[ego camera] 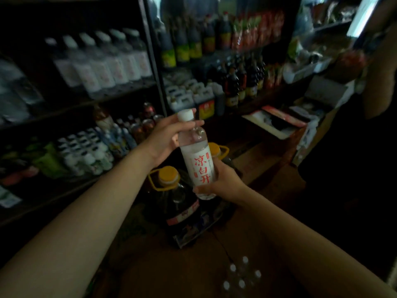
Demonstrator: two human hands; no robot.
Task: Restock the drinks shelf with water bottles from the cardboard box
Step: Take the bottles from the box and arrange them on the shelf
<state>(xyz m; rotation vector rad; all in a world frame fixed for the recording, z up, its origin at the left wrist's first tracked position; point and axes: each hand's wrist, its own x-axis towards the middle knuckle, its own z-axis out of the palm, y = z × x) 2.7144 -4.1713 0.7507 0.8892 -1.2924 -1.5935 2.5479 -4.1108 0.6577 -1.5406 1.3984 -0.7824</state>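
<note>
Shelves (pixel 120 91) on the left carry one row of six white-capped water bottles (pixel 103 61), labels too blurred to read. Two yellow-capped oil jugs (pixel 171 190) stand below. One water bottle (pixel 197 155), held up mid-frame, reads 凉白开 in red. Left hand (pixel 169 136) grips its neck; right hand (pixel 223 179) wraps its base. Five white caps (pixel 241 274) show in the cardboard box (pixel 150 265).

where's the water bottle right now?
Head view, centre: the water bottle is held upright in mid-air, left hand gripping below its cap, right hand at its base, above the yellow-capped oil jugs.
</note>
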